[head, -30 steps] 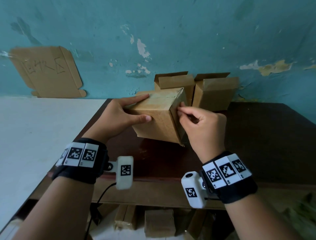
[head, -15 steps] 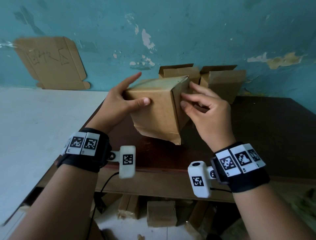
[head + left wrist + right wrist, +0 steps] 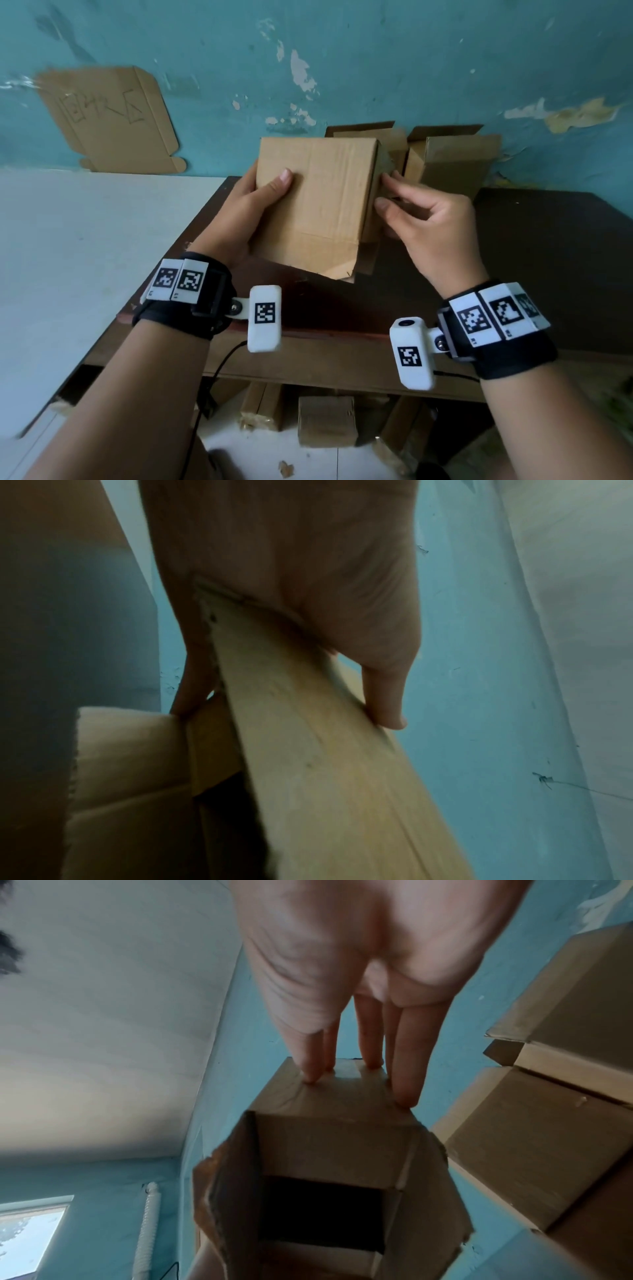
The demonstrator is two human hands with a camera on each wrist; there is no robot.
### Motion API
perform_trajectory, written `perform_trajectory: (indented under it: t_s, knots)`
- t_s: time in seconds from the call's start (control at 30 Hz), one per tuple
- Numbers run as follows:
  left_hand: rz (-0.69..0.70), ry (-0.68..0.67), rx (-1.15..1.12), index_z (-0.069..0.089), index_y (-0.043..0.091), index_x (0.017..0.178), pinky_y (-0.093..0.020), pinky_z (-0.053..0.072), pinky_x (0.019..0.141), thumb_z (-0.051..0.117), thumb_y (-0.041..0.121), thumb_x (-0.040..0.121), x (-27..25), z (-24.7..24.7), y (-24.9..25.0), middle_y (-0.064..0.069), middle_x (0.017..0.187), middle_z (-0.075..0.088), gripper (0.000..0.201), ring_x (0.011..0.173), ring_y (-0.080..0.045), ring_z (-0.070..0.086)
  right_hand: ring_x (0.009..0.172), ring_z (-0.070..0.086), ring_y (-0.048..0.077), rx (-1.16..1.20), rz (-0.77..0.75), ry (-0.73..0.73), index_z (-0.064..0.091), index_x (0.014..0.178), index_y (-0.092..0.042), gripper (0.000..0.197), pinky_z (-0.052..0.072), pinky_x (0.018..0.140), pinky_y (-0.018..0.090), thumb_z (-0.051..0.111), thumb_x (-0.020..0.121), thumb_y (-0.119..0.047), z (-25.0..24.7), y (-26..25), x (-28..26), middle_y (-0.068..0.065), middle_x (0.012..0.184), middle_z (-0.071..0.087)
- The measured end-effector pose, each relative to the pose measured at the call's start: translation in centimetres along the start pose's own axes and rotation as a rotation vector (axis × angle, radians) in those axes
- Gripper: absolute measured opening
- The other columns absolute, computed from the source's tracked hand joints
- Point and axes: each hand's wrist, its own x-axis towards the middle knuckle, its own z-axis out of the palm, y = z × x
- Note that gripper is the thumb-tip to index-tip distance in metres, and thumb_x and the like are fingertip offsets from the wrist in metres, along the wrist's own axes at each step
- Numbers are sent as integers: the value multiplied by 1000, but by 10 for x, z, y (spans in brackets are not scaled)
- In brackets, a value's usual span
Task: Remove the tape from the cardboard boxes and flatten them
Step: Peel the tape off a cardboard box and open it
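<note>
A brown cardboard box [image 3: 315, 205] is held up off the dark table [image 3: 513, 246], its broad face turned toward me and its lower end open with loose flaps. My left hand [image 3: 263, 202] grips its left side, thumb on the front face and fingers behind. My right hand [image 3: 394, 195] touches the box's right side. In the right wrist view its fingertips [image 3: 405, 1096] rest on that taped end, where clear tape [image 3: 346, 1080] crosses the seam. The left wrist view shows the box [image 3: 325, 764] clamped between thumb and fingers.
Two open-topped cardboard boxes [image 3: 452, 161] stand against the teal wall behind the held box. A flat cardboard sheet [image 3: 109, 120] leans on the wall at left, above a white surface [image 3: 85, 240]. More boxes [image 3: 325, 421] lie on the floor under the table.
The box has been lifted and turned so that its broad face is toward me. My right hand has shifted from the near corner to the box's right side.
</note>
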Motion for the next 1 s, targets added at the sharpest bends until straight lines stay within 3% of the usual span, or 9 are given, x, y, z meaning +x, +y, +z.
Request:
perform_trajectory:
  t_s: [0.1, 0.2, 0.4, 0.53, 0.63, 0.73, 0.83, 0.93, 1.0]
  knots:
    - [-52, -30, -4, 58, 27, 127, -30, 59, 78, 66, 44, 89, -1, 0, -1, 7, 112, 76, 42, 103, -14, 73, 123, 65, 10, -35, -23, 25, 69, 128, -21, 50, 60, 93, 48, 69, 85, -46, 2, 2, -2, 4, 132, 69]
    - [-61, -33, 16, 59, 26, 125, -33, 60, 80, 65, 47, 89, 1, -1, -5, 4, 112, 75, 42, 103, -17, 73, 119, 68, 10, -38, -32, 38, 71, 126, -17, 46, 62, 89, 46, 68, 87, -43, 3, 3, -3, 2, 125, 72]
    - [-83, -25, 13, 61, 22, 120, -31, 59, 74, 62, 48, 86, 2, 0, -9, 4, 103, 76, 43, 94, -15, 74, 99, 73, 3, -139, -142, 130, 76, 117, -12, 25, 65, 71, 36, 74, 93, -18, 6, 6, -5, 2, 113, 76]
    - [-115, -28, -24, 61, 18, 124, -33, 60, 73, 60, 50, 86, 2, -1, -9, -1, 105, 76, 50, 95, -20, 74, 107, 72, 6, -241, -294, 179, 76, 113, -9, 22, 61, 83, 26, 74, 92, -15, 5, 0, -5, -2, 110, 74]
    - [-185, -34, -90, 59, 12, 130, -36, 60, 70, 61, 55, 88, 1, -3, -7, -9, 104, 75, 61, 89, -24, 74, 115, 69, 17, -344, -380, 177, 77, 113, -12, 27, 57, 95, 37, 71, 92, -26, 6, -5, -3, 6, 120, 74]
    - [-238, -57, -105, 62, 13, 120, -32, 59, 61, 59, 57, 89, -2, -5, -4, -6, 88, 76, 54, 74, -21, 74, 130, 60, 24, -370, -417, 87, 77, 115, -11, 32, 51, 107, 44, 71, 91, -31, 4, -9, 1, 8, 136, 65]
    - [-291, -72, -102, 64, 13, 116, -32, 59, 60, 55, 57, 87, -4, -6, -2, -5, 81, 75, 54, 67, -20, 73, 127, 63, 23, -392, -453, 5, 76, 115, -7, 35, 51, 109, 38, 71, 90, -31, 0, -12, 1, 9, 131, 68]
    - [-325, -71, -95, 63, 12, 119, -35, 58, 67, 56, 58, 89, -6, -6, 1, -7, 83, 75, 55, 68, -21, 73, 122, 66, 23, -400, -480, 12, 77, 110, -6, 30, 53, 106, 32, 74, 89, -27, 1, -11, 0, 9, 122, 71]
    - [-340, -66, -93, 64, 11, 116, -34, 59, 65, 56, 58, 87, -7, -5, 2, -7, 81, 75, 55, 67, -21, 72, 117, 70, 22, -373, -492, 42, 78, 107, -5, 25, 56, 101, 31, 76, 88, -21, 5, -8, -1, 10, 118, 73]
